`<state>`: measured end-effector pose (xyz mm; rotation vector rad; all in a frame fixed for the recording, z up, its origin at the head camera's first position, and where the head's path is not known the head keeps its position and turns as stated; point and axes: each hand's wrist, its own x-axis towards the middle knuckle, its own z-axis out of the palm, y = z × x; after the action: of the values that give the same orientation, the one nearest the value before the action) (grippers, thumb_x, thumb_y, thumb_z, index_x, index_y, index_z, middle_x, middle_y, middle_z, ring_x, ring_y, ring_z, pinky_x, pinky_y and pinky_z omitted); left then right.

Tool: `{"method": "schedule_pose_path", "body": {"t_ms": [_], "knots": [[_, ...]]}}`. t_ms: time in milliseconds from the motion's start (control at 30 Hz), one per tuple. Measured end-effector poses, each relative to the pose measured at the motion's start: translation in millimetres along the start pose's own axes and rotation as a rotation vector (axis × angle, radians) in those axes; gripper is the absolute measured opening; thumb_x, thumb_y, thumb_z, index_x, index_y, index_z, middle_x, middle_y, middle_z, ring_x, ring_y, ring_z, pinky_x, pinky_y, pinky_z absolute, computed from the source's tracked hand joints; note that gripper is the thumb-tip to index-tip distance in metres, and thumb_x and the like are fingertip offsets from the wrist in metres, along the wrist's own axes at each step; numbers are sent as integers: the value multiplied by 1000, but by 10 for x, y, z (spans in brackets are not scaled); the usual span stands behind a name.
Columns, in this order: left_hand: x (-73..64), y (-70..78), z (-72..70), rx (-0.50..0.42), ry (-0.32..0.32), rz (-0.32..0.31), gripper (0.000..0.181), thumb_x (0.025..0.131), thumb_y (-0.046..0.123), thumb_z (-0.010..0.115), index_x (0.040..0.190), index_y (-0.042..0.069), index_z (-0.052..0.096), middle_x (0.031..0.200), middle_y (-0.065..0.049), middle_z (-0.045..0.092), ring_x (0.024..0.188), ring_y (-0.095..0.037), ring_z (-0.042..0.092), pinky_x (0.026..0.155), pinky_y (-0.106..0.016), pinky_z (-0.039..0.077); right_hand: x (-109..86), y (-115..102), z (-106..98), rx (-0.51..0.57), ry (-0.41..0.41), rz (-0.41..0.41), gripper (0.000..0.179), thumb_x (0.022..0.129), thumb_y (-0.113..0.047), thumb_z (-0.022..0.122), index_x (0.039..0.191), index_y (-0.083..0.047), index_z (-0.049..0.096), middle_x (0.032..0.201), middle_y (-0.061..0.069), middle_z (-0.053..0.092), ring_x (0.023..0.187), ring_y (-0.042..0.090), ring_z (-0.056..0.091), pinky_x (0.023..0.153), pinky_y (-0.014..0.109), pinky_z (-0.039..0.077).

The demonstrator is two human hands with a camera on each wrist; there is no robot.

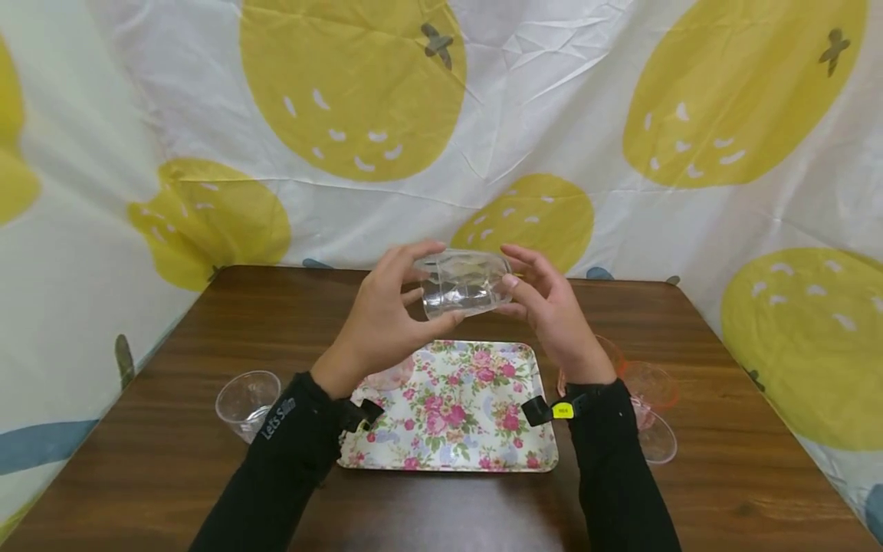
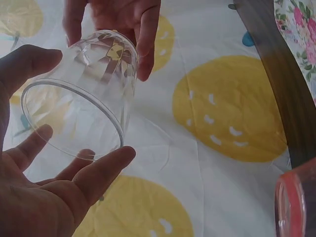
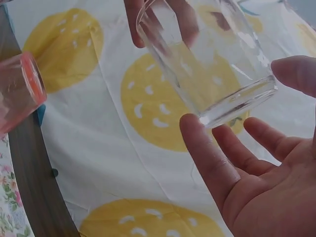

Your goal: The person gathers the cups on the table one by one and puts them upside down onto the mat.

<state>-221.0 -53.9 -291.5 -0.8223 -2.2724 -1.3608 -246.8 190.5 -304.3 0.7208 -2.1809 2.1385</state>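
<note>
Above the far part of the table, both hands hold a clear cup (image 1: 465, 284) lying on its side in the air. Its open mouth faces left and its thick base faces right. At the rim, the left hand (image 1: 386, 307) grips with thumb and fingers spread around it, as the left wrist view also shows. The right hand (image 1: 548, 307) holds the base end between thumb and fingertips. In the right wrist view the thumb and fingertips of that hand (image 3: 276, 177) meet the edge of the base. Facets on the cup wall catch the light.
Below the hands lies a floral tray (image 1: 455, 437) bearing a pinkish cup (image 1: 392, 377), partly hidden by the left hand. Another clear cup (image 1: 237, 399) stands left of the tray. Orange-rimmed cups (image 1: 651, 383) and a clear-rimmed cup (image 1: 658, 441) are at the right, partly behind the right arm.
</note>
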Motion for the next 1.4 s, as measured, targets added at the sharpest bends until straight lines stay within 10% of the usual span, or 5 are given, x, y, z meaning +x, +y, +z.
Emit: {"method": "schedule_pose_path", "body": {"t_ms": [367,800,1400], "knots": [[24,-8,23,-68,-37,-60,79,82,13,83,150,17,42,142,-12,47,127,-33,57,103,-46,53,43,-7,-31,34,6,-8,44,104,-13,53,146,-3,47,114,1,58,103,14,61,84,30,59],[-36,-33,-15,-22,-50,-112,80,89,23,78,156,21,33,156,-11,34,139,-39,44,112,-52,45,-4,-92,-36,-64,121,-64,43,98,-8,64,140,-7,55,132,1,52,110,13,63,84,21,56],[-90,-99,-108,-5,-26,-186,68,96,26,70,154,21,35,156,-12,33,140,-34,43,110,-53,46,-6,-93,116,-670,129,-210,52,91,-15,75,140,-14,60,139,8,56,122,27,53,95,42,47]]}}
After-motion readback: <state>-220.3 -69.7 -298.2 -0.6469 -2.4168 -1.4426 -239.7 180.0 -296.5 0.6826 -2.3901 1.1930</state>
